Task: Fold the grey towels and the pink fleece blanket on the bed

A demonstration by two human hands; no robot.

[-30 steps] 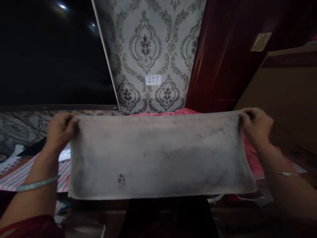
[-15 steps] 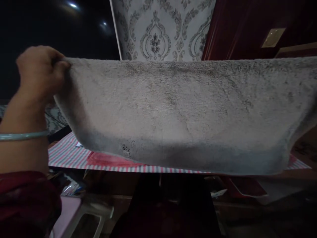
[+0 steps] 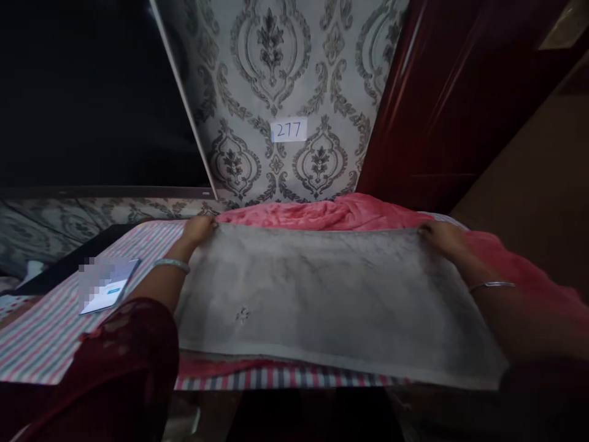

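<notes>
A grey towel (image 3: 322, 294) with a small dark motif near its lower left stretches flat between my two hands, low over the table. My left hand (image 3: 200, 229) is closed on its far left corner. At the far right corner, my right hand (image 3: 442, 238) grips the towel too, its fingers partly in shadow. Beneath and behind it lies a crumpled pink plush cloth (image 3: 317, 213), which spreads out past the right side. Whether the towel's whole underside touches the pink cloth, I cannot tell.
A striped cloth (image 3: 41, 325) covers the table. On it at left lies a phone (image 3: 113, 291) with a lit screen. Behind stand a large dark screen (image 3: 92, 98), a patterned wall with a paper marked 277 (image 3: 289, 129), and a dark red glossy panel (image 3: 414, 110).
Both hands have lowered the towel and moved it away from me, from hanging upright to lying nearly flat. The pink cloth, the phone and my right hand now show.
</notes>
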